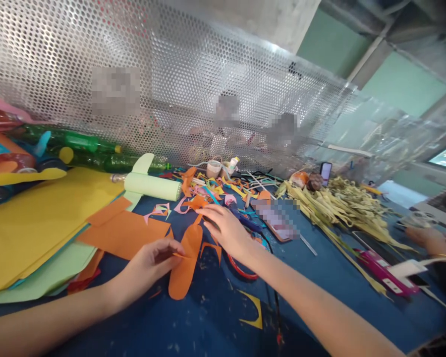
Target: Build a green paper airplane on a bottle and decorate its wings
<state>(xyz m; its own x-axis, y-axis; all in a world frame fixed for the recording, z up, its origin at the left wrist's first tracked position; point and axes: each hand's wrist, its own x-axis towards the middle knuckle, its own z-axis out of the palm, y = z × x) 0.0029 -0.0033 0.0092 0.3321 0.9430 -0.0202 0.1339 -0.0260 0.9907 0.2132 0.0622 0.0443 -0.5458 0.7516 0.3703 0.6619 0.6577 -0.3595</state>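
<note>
The left hand (159,258) pinches a thin orange edge (181,256) between thumb and forefinger, over one long, round-ended orange paper piece (185,275); whether that edge belongs to it is unclear. The piece lies toward the near side of the blue worktop (134,320). The right hand (225,229) reaches to its far end, fingers close together and bent; I cannot tell whether they grip anything.

Nearer the worktop's near edge, to the right, is one yellow paper offcut (258,311). Left of the hands are orange sheets (128,232) and, toward the left edge, large yellow sheets (55,213); their overlap prevents a count. Beyond them lies one bottle wrapped in pale green paper (152,187). Two green bottles (83,141) lie along the back edge, leftward, and one cup (213,169) stands farther right along it. Two phones (275,223) are right of the hands: one flat, one upright near the back edge. Toward the right edge is one pink power strip (384,272).
</note>
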